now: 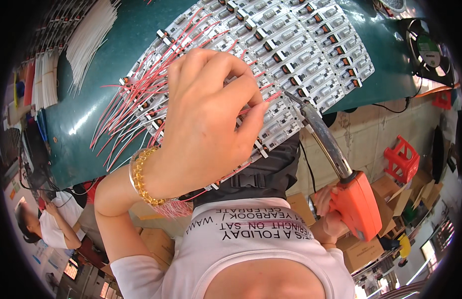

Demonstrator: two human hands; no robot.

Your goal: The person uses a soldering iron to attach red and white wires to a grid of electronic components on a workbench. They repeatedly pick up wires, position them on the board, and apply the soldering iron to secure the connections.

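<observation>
My left hand [211,109], with a yellow beaded bracelet [141,174] at the wrist, reaches over a panel of small circuit boards [335,37]. Its thumb and forefinger pinch a thin red wire [273,96], whose end shows just past the fingertips. In my right hand [328,212] is an orange soldering gun [361,207]. The gun's dark tip rests at or just above the boards, close to that wire end; contact cannot be made out. Many red and white wires [133,94] fan out from the boards on the left, partly covered by my left hand.
The panel lies on a green tabletop [81,142]. A bundle of white wires [94,37] is at the far left, a black fan [427,52] at the far right. A red stool [402,158] and cardboard boxes [363,254] stand on the floor; a person [54,219] sits left.
</observation>
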